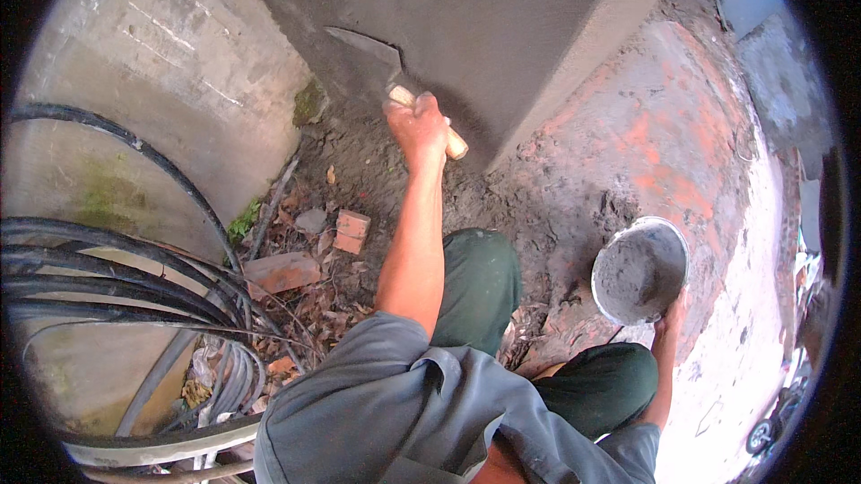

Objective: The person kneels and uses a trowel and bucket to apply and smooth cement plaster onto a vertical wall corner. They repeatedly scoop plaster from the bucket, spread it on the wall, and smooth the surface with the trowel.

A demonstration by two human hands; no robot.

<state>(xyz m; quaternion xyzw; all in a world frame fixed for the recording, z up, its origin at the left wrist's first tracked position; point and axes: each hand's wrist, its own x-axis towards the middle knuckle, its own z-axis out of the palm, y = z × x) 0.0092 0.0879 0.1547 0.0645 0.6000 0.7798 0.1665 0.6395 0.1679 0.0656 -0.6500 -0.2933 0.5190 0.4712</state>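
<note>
My left hand is wrapped round the wooden handle of a trowel. The trowel's pointed metal blade lies against a grey, freshly plastered wall face, low down near its left edge. On the right, my right hand grips the lower rim of a round bucket, its fingers partly hidden by it. Grey wet mortar lies inside the bucket, which is beside my right knee.
Thick black hoses or cables loop at the left before an older concrete wall. Broken bricks and dry leaves lie at the wall's foot. Reddish ground smeared with mortar stretches along the right of the plastered corner.
</note>
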